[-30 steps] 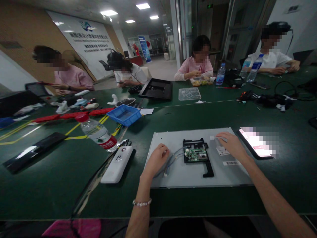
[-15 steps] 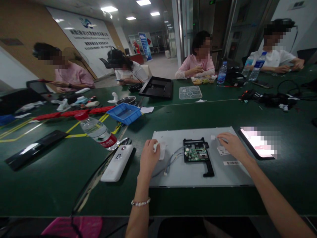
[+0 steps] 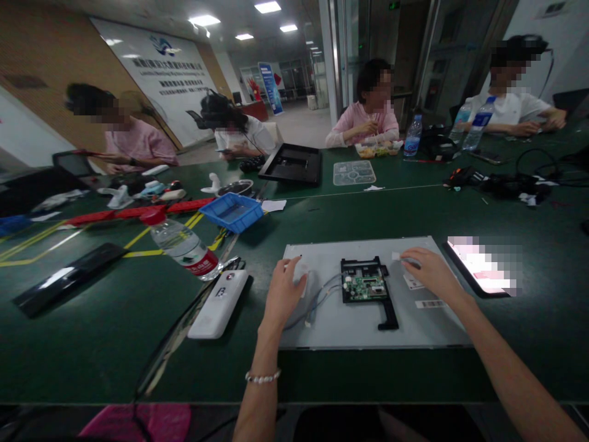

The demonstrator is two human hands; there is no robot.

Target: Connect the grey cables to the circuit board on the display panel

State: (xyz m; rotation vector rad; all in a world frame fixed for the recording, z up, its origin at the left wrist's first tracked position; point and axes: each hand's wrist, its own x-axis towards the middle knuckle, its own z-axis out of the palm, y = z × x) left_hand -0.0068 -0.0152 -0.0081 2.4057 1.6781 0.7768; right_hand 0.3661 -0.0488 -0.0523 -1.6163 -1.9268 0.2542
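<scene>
A flat grey panel (image 3: 331,328) lies on the green table in front of me. On its middle sits a green circuit board (image 3: 368,287) in a black bracket (image 3: 389,313), with grey cables (image 3: 322,293) running off to the left. My left hand (image 3: 283,291) is over the panel's left part, thumb and fingers apart, beside a whitish piece of tape (image 3: 304,283). Over the right part, my right hand (image 3: 427,268) has its thumb and fingertips close together near a small white tab (image 3: 396,256); what they pinch, if anything, is too small to tell.
Left of the panel are a white power bank (image 3: 218,304), a water bottle (image 3: 186,245) and a blue tray (image 3: 233,212). A lit phone (image 3: 478,264) lies right. A black tray (image 3: 294,164) and several seated people are across the table.
My left hand's fingers have spread apart and it has shifted slightly right. The whitish piece that was at its fingertips no longer shows there. My right hand has moved slightly left.
</scene>
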